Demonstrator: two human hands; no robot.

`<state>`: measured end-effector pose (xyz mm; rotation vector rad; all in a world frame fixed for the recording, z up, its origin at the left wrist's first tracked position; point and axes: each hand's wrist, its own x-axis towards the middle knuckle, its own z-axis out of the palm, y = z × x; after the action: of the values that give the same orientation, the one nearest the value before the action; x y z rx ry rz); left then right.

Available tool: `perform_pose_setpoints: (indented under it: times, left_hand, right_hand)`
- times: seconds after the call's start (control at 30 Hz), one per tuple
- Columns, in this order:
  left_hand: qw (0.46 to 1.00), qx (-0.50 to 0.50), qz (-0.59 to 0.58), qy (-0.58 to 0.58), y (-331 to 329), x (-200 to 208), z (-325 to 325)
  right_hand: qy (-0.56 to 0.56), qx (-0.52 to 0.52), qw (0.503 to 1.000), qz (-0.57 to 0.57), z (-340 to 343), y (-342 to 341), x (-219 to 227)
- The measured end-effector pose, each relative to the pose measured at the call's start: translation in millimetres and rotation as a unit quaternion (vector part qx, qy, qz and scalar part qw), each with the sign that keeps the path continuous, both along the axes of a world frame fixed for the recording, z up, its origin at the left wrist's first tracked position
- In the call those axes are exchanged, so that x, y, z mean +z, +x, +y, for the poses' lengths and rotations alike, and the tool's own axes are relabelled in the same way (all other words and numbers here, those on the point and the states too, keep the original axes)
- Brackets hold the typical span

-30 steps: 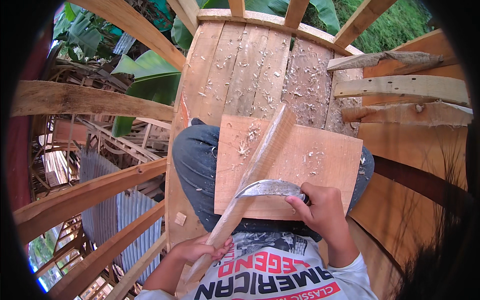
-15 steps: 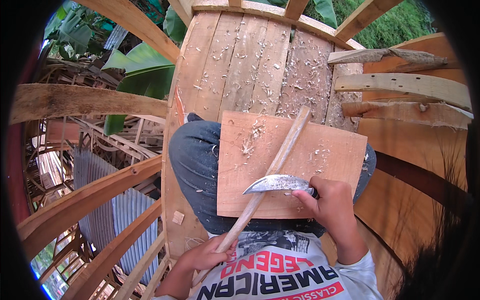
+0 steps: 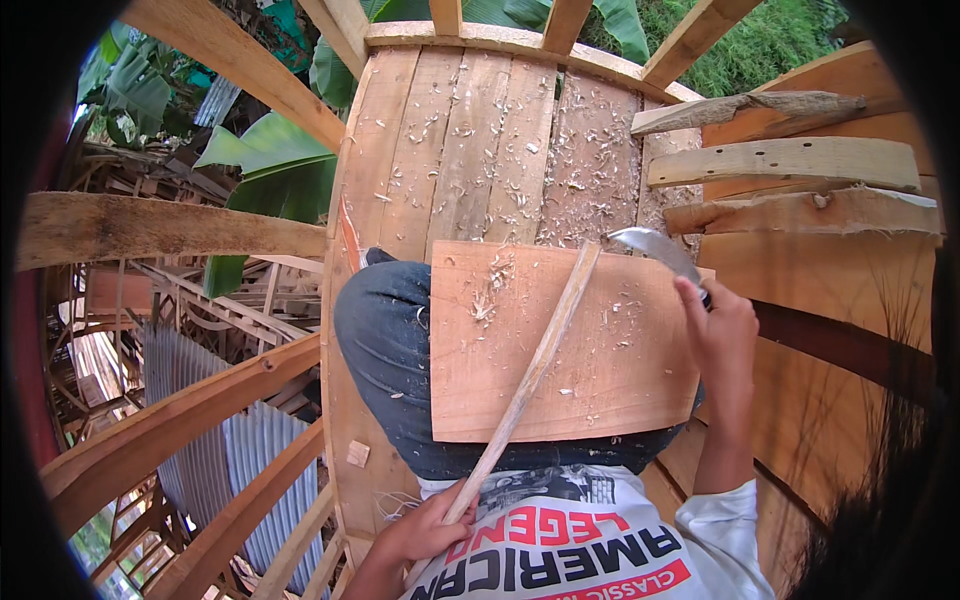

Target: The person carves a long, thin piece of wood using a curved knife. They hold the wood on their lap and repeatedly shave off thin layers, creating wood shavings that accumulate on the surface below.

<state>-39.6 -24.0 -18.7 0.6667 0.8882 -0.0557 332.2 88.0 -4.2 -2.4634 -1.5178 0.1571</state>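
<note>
My left hand [image 3: 432,527], low in the view by my shirt, is wrapped round the near end of a thin wooden stick [image 3: 532,383]. From there the stick slants away to the upper right, lying across a square wooden board [image 3: 640,390] on my lap. In my right hand [image 3: 722,335], raised at the board's right edge, is a knife [image 3: 660,250] with a curved blade and a dark handle. Its blade points up and left, apart from the stick's far end. Curled shavings [image 3: 490,285] lie on the board.
Beyond my legs, a plank floor [image 3: 400,140] is strewn with shavings. Loose wooden slats [image 3: 785,163] stick out at the right. Wooden rails [image 3: 180,212] line the left, with corrugated metal sheets [image 3: 265,470] below them. A small wood block [image 3: 358,454] lies left of my leg.
My right hand has lifted the knife off the stick and carried it up and to the right. The left hand still grips the stick, now nearer its end, having shifted slightly right.
</note>
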Motion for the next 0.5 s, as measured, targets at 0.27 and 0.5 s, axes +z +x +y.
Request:
perform_pose_setpoints:
  times: [0.27,0.5]
  left_hand:
    - [0.999,0.029,0.003,-0.025,7.6,2.6,5.1]
    - [0.998,-0.023,0.055,0.005,14.2,13.5,13.2]
  right_hand:
    - [-0.078,0.243,0.958,0.134,-40.3,-58.4,17.0]
    - [-0.082,0.253,0.956,0.126,-42.2,-58.3,5.3]
